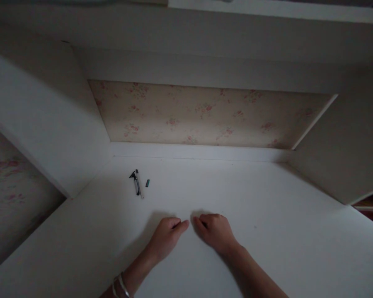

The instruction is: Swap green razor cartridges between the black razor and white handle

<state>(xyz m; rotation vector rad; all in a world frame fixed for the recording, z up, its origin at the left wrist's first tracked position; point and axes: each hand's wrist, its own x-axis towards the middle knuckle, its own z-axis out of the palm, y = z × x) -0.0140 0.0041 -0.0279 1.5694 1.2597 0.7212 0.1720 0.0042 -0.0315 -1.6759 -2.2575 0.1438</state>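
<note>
Both of my hands rest on a white desk top (267,207). My left hand (168,236) lies near the middle with its fingers curled under and the thumb pointing right; a bracelet sits on that wrist. My right hand (215,231) lies just beside it, fingers also curled down against the surface, and something dark shows under the fingertips. The two thumbs nearly touch. Farther back and to the left lie a black and white pen (136,182) and a small dark green piece (147,183), apart from both hands.
White side panels (43,124) wall the desk in on the left and right, with a white shelf overhead. Floral wallpaper (205,114) covers the back of the alcove. The light is dim.
</note>
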